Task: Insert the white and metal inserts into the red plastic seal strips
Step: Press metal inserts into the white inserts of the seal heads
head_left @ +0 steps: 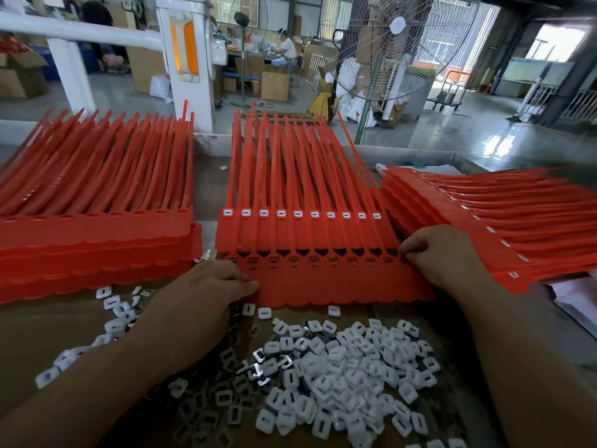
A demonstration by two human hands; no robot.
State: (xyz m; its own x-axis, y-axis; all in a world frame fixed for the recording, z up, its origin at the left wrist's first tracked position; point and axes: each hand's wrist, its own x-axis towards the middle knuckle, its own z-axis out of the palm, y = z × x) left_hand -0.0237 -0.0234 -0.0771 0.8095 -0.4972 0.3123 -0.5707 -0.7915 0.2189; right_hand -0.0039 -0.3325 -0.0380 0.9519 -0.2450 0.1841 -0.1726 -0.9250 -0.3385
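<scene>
At the middle of the table (48, 334), a front sheet of red seal strips (339, 286) lies flat between both hands. The left hand (200, 295) comes in from the near left, its fingers curled and pinching the sheet's left edge. The right hand (449, 253) has its fingers bent tight and pinches the sheet's right edge, a little farther back. Each socket along the sheet's row holds a small dark, metallic-looking piece.

Just nearer than the sheet, between and under the forearms, spreads a loose pile of white and metal inserts (349, 367); a few lie touching the sheet's near edge.

Directly behind the sheet and partly under it is a middle stack (300, 227) of red strips with a row of white inserts seated in its sockets. A left stack (97, 240) sits well apart from the left hand. A fanned right stack (500, 227) lies just beside the right hand, crowding that side. Beyond the table stands a pedestal fan (397, 43).
</scene>
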